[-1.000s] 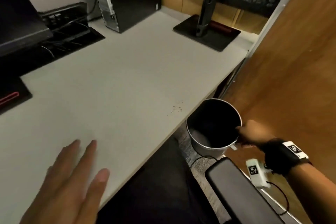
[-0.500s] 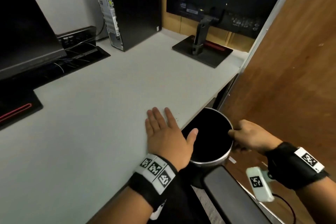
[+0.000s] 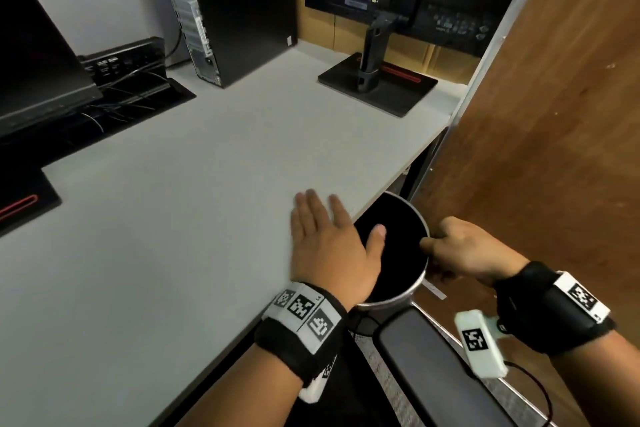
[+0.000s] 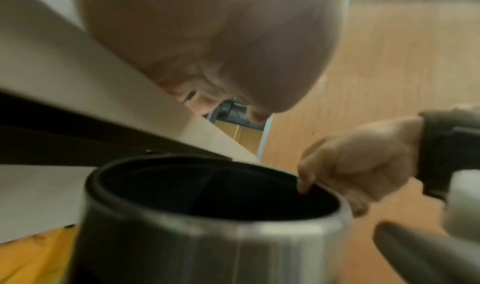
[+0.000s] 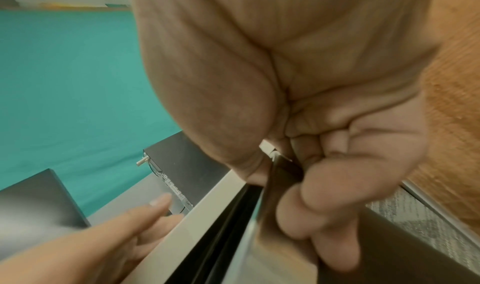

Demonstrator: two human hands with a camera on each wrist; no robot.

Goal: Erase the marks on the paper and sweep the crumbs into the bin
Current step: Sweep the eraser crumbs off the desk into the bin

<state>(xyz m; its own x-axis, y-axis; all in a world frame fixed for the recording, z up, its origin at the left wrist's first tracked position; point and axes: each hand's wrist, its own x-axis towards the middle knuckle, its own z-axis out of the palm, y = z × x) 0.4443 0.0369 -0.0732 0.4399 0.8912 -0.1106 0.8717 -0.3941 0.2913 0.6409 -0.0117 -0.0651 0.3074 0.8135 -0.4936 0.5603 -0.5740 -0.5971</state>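
Note:
A round steel bin [image 3: 394,302] with a black inside hangs just below the desk's front edge [image 3: 377,194]. My right hand [image 3: 464,250] grips its rim, thumb inside, fingers curled on the outer wall; the same hand [image 4: 355,165] shows in the left wrist view on the bin [image 4: 207,233]. My left hand [image 3: 329,236] lies flat on the desk at the edge, fingers straight, thumb out over the bin's mouth. No crumbs or paper show in any view.
A computer tower [image 3: 228,10] and a monitor stand [image 3: 377,83] are at the back of the grey desk. Another monitor [image 3: 34,55] and a cable tray [image 3: 131,80] are at the left. A wooden panel [image 3: 554,114] bounds the right. A chair armrest [image 3: 436,374] sits below the bin.
My left hand has swept from the near left across the desk to the edge above the bin, over the spot where specks lay. The bin has come closer under the edge.

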